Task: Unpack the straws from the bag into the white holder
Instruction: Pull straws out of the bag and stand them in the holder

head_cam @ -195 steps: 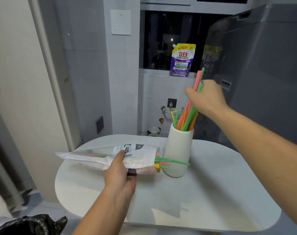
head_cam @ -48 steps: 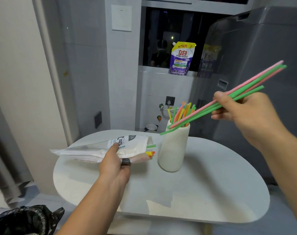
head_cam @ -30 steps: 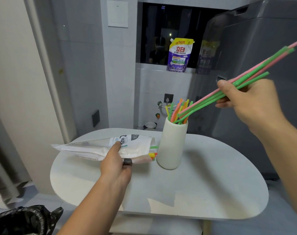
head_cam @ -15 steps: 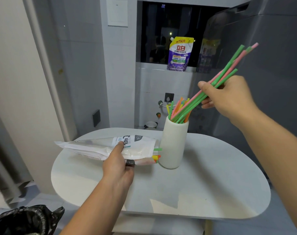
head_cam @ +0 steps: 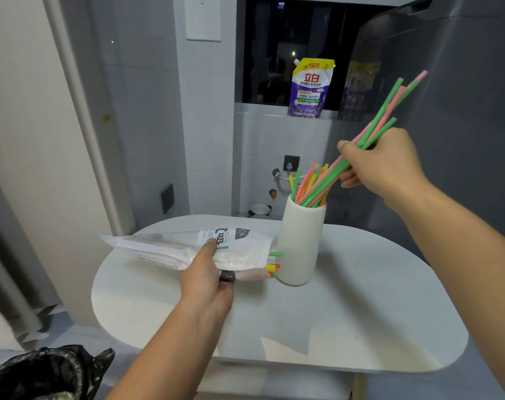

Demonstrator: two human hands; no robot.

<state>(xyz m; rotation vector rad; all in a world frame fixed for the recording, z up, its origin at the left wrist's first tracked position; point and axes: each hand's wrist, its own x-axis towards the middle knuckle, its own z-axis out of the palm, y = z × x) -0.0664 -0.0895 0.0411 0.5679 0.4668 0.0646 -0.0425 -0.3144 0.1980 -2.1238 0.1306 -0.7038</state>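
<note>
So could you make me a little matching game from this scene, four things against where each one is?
1 white holder
2 straw bag
3 purple detergent pouch
4 pink and green straws

a on the window ledge
b gripped by the right hand
c upright on the table
d gripped by the left hand

Pairs: 1-c, 2-d, 3-a, 4-b.

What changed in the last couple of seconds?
The right hand, still gripping the green and pink straws, moved left toward the holder and tipped them steeper; their lower ends are now in its mouth. Nothing was let go. The left hand still holds the bag on the table; holder unmoved.
</note>
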